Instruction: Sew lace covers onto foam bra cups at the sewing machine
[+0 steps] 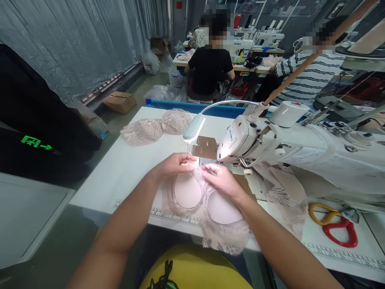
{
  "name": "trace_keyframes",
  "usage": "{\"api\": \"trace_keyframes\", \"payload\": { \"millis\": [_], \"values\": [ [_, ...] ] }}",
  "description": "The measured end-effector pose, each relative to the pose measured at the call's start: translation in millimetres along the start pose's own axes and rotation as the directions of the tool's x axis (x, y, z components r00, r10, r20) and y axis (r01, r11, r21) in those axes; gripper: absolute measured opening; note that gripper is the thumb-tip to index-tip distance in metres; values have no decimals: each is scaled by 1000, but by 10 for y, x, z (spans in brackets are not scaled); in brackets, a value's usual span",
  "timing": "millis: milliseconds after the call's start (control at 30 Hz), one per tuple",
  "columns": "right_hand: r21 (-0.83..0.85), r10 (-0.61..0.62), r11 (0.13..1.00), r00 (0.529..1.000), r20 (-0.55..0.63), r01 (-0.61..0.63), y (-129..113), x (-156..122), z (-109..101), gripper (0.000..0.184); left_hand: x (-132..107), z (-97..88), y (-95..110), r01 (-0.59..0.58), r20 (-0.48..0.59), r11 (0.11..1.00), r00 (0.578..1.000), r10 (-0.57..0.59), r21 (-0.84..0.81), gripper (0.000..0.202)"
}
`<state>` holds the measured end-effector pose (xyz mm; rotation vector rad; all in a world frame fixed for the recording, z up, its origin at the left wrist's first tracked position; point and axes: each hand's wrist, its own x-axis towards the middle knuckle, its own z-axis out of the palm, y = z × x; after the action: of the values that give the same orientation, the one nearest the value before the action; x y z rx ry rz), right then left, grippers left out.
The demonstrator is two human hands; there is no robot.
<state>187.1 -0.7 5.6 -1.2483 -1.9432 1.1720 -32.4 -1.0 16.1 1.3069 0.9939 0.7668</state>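
A pale pink lace bra [188, 192] with two moulded cups lies at the front edge of the sewing table, the inner sides of its cups facing up. My left hand [177, 165] pinches its lace near the middle, above the left cup. Close beside it, my right hand [219, 176] pinches the same lace between thumb and fingers. Both hands are just left of the white sewing machine [240, 138], under a lit lamp [194, 127]. The needle area is mostly hidden behind the machine head.
Another lace bra piece [147, 131] lies at the table's far left. More lace fabric [282, 192] hangs right of the machine bed. Scissors [339, 224] with yellow and red handles lie at the right. Ahead, one person [210, 66] in black and another in stripes sit at machines.
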Motion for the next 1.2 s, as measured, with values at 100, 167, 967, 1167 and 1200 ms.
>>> {"api": "trace_keyframes", "payload": {
  "millis": [100,167,967,1167,1200],
  "values": [
    [26,17,1000,1000,26,-17,-9,-41,-15,24,-1,-4,-13,-9,38,996,999,6,84,40],
    [58,25,998,998,53,-28,-35,-80,-34,25,-9,4,-16,-22,25,988,1000,19,152,32],
    [76,67,993,954,294,-94,-41,-148,-158,41,-72,-52,58,44,144,988,987,-65,146,20],
    [119,-4,993,995,101,-8,-82,-129,-60,22,-49,185,73,-82,136,957,990,45,280,16],
    [103,-26,995,996,87,17,-90,-133,-50,22,-46,213,76,-91,118,956,991,59,279,16]
  ]
}}
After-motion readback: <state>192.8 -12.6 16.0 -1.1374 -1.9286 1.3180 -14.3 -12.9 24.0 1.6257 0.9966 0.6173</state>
